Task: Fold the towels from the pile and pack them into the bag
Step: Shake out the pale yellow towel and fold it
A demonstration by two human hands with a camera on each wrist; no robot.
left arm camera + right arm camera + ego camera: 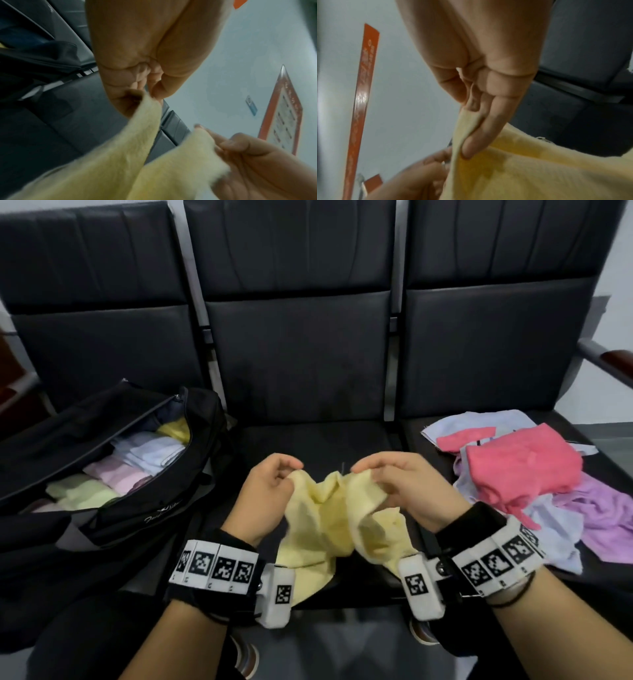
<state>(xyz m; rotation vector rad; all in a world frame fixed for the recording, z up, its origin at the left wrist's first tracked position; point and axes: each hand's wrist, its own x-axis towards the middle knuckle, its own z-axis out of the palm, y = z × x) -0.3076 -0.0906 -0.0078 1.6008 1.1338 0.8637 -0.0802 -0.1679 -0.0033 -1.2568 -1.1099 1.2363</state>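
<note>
A pale yellow towel hangs crumpled between my two hands over the middle seat. My left hand pinches its upper edge on the left, seen close in the left wrist view as the yellow towel caught under the thumb. My right hand pinches the upper edge on the right; in the right wrist view its fingers curl round the towel's hem. An open black bag on the left seat holds several folded pastel towels. A loose pile of pink, lilac and white towels lies on the right seat.
Three black padded seats with backrests stand in a row, joined by metal frames. A dark armrest sticks out at the far right. A white wall with a red-framed notice shows in the wrist views.
</note>
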